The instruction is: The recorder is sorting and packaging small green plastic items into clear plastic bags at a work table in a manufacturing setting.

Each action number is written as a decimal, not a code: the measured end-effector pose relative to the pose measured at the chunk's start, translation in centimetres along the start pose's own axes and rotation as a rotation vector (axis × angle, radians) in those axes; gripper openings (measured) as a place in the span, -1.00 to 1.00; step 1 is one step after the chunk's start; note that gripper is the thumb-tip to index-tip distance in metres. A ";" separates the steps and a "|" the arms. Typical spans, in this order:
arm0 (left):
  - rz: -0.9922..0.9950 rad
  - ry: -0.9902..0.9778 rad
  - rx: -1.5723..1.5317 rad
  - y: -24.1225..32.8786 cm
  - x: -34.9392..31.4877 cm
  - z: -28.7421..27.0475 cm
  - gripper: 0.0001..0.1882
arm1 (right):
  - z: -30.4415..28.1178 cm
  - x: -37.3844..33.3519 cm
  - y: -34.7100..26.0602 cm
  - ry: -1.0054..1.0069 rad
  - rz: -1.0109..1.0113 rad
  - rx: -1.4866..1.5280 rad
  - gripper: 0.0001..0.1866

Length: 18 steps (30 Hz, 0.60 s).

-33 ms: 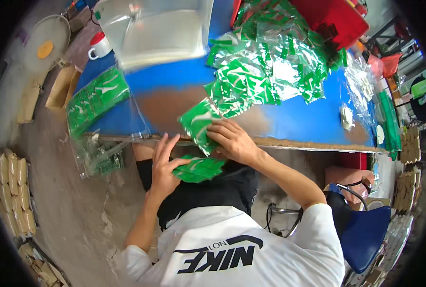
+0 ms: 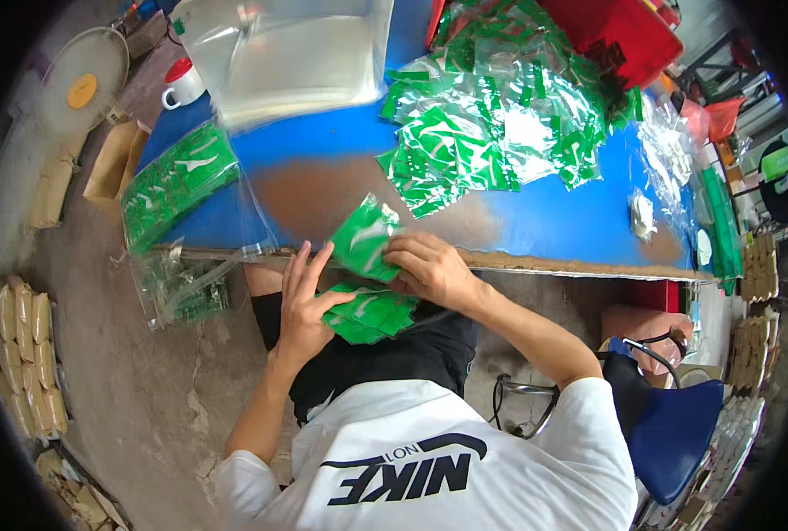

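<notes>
My left hand (image 2: pixel 303 311) holds a small stack of flat green packets (image 2: pixel 372 317) over my lap, with the thumb lying on top and the index and middle fingers stretched out. Just above that stack, at the table's front edge, one more green packet (image 2: pixel 358 237) is pinched by my right hand (image 2: pixel 434 273). The lower part of this packet overlaps the stack. Farther back on the blue table lies a large loose pile of shiny green and clear packets (image 2: pixel 451 155).
At the table's left corner, a clear bag of green packets (image 2: pixel 181 181) hangs over the edge. Clear plastic bags (image 2: pixel 296 75) are stacked behind it, beside a white mug (image 2: pixel 184 88). A red bin (image 2: pixel 628 40) stands back right. A blue chair (image 2: pixel 681 442) is at my right.
My right hand has brought its green packet away from the pile, nearer my left hand. The stack in my left hand has spread slightly.
</notes>
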<state>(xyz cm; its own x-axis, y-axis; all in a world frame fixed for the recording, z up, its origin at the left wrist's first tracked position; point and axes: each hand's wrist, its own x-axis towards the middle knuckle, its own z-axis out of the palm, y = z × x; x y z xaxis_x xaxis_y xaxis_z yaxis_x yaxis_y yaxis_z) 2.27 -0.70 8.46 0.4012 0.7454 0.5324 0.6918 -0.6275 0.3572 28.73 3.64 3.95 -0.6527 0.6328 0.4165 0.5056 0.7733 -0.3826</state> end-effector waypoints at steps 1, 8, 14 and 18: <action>0.056 -0.007 0.029 -0.3 0.3 -0.2 -0.70 | -0.4 1.0 -2.0 0.112 0.090 0.216 -0.69; -0.014 -0.034 -0.254 -1.8 -0.7 1.2 -0.56 | -5.7 4.6 7.0 0.424 0.843 -0.363 -0.29; -0.429 0.367 -0.770 1.8 0.5 2.5 -0.42 | -6.5 6.3 12.4 -0.085 0.966 -0.602 -0.52; -1.059 0.277 -1.283 0.5 -2.7 4.2 -0.47 | -9.3 8.9 12.6 -0.021 0.863 -0.604 -0.63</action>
<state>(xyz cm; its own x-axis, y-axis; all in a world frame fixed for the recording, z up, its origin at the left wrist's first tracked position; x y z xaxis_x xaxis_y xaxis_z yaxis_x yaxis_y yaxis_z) 4.02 -2.06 3.97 -0.0930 0.9573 -0.2737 -0.3873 0.2185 0.8957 34.59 19.39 10.48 0.0553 0.9817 0.1820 0.9969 -0.0440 -0.0657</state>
